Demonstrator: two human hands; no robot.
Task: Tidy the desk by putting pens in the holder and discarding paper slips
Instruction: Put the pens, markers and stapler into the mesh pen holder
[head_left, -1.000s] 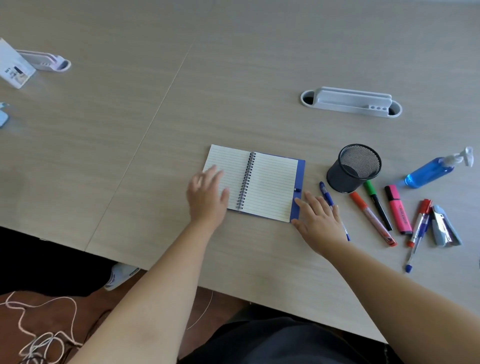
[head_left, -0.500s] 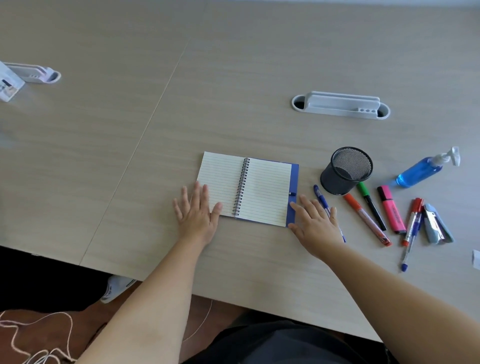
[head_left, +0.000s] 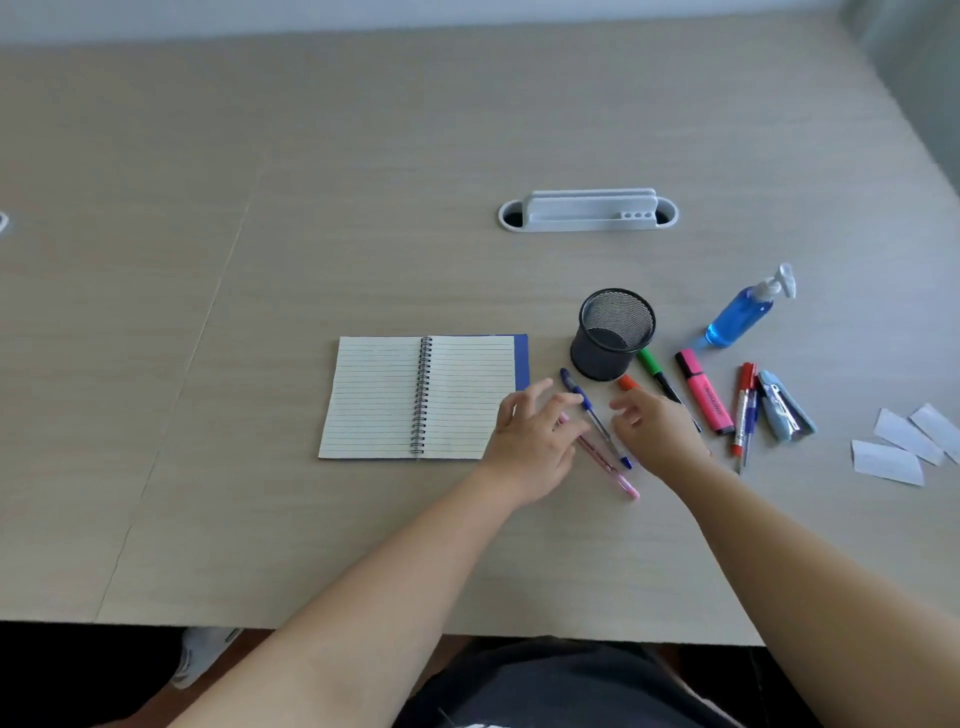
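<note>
A black mesh pen holder (head_left: 613, 333) stands empty right of an open spiral notebook (head_left: 421, 397). A blue pen (head_left: 592, 413) and a pink pen (head_left: 610, 467) lie between my hands. My left hand (head_left: 535, 436) rests over the notebook's right corner, fingers spread, touching the blue pen. My right hand (head_left: 657, 434) hovers open over an orange marker (head_left: 627, 383), hiding most of it. A green marker (head_left: 657, 374), pink highlighter (head_left: 704, 392) and red and blue pens (head_left: 743, 410) lie further right. Three white paper slips (head_left: 901, 441) lie at the far right.
A blue stapler (head_left: 784, 408) lies beside the red pen. A blue pump bottle (head_left: 748, 306) lies on its side behind the pens. A grey cable port (head_left: 587, 210) sits in the desk further back. The desk's front edge runs just below my forearms.
My left hand crossed from the notebook's left side to its right corner. My right hand shifted right over the orange marker. A pink pen and the paper slips came into view.
</note>
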